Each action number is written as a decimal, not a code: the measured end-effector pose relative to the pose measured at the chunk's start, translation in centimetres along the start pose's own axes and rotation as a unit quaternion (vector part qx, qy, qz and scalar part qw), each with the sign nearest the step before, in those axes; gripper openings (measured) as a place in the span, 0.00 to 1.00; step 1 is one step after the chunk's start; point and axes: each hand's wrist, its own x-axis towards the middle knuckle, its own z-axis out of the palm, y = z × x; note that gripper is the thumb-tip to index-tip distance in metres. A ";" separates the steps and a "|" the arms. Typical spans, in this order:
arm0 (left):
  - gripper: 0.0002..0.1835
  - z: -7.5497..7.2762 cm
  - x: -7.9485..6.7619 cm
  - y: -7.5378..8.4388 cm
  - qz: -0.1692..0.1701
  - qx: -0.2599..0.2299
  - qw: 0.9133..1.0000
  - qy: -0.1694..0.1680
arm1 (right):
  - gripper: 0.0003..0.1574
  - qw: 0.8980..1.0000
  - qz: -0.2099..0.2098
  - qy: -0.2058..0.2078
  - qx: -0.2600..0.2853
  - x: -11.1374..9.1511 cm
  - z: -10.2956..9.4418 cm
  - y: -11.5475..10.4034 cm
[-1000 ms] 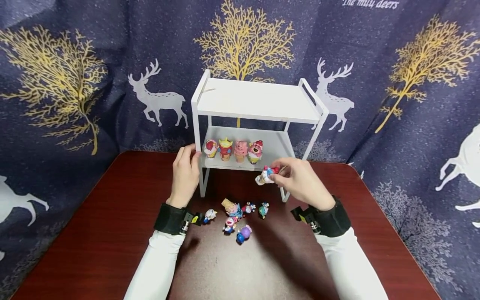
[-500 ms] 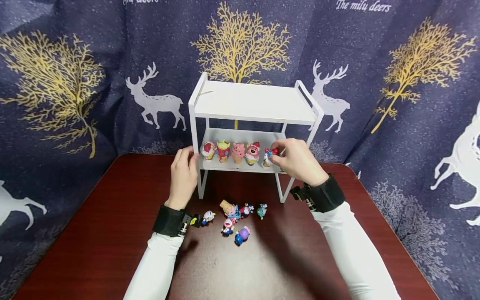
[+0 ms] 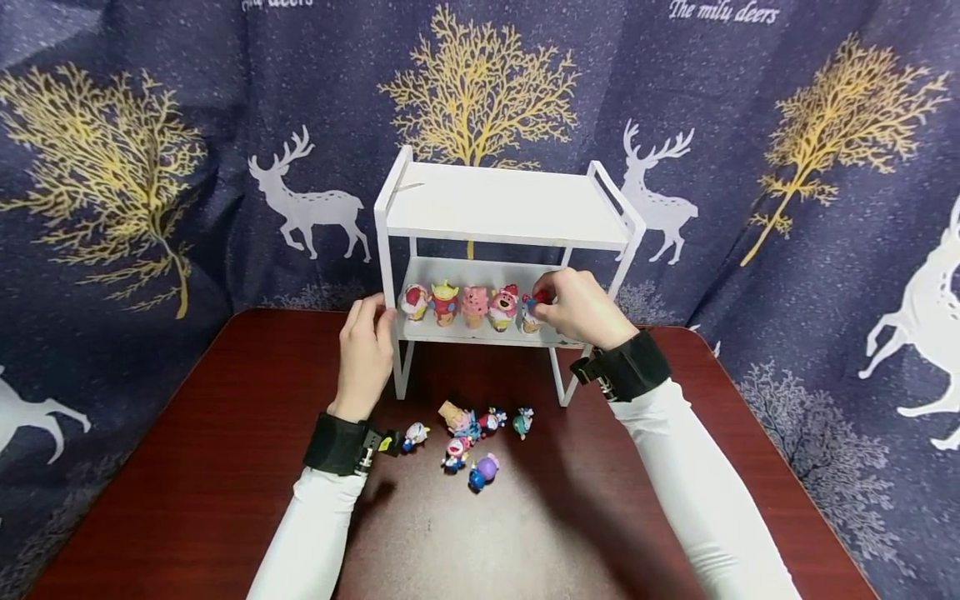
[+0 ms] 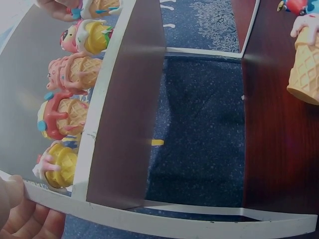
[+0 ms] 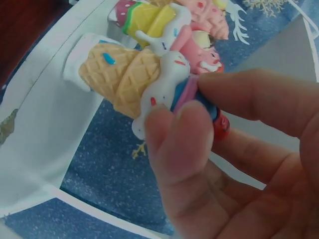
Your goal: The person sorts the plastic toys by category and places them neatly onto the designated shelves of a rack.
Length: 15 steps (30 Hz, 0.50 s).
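Observation:
My right hand point(image 3: 583, 308) pinches an ice-cream-cone figurine point(image 5: 122, 79) between thumb and fingers. Its waffle cone, white drips and blue-and-red top show in the right wrist view, with its base right at the lower shelf near the right end. Four becomes several: the row on that shelf holds a red-and-white one point(image 3: 414, 302), a green-topped one point(image 3: 445, 302), a pink one point(image 3: 475, 307) and a pink bear one point(image 3: 503, 308). My left hand point(image 3: 366, 354) grips the left front post of the white two-tier rack point(image 3: 510, 200), thumb and fingers on either side of it.
On the dark red table point(image 3: 225, 467), in front of the rack, lie several small figurines: a white-and-blue one point(image 3: 415, 436), a purple-and-blue one point(image 3: 483, 472), a green one point(image 3: 522, 422) and a toppled cone point(image 4: 306, 64). A deer-patterned cloth point(image 3: 315, 75) hangs behind.
My right hand has carried the cone figurine up and back from in front of the rack onto the lower shelf, beside the pink bear one. The left hand stays on the post.

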 end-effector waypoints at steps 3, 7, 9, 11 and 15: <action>0.10 0.0 0.0 0.0 0.003 0.001 1.000 0.001 | 0.11 1.000 0.003 -0.007 0.001 0.4 0.1 0.0; 0.10 0.0 0.0 0.0 0.007 -0.002 1.000 0.005 | 0.12 1.000 0.006 -0.012 0.000 0.7 0.2 0.0; 0.10 0.0 0.1 0.0 0.008 -0.003 1.000 0.005 | 0.13 1.000 0.007 -0.016 -0.001 0.8 0.2 0.0; 0.10 0.0 0.0 -0.1 0.007 -0.002 1.000 0.005 | 0.14 1.000 0.007 -0.016 -0.005 0.8 0.3 -0.1; 0.11 -0.1 0.0 -0.2 0.004 -0.001 1.000 0.001 | 0.13 1.000 0.002 -0.016 -0.007 0.9 0.4 -0.1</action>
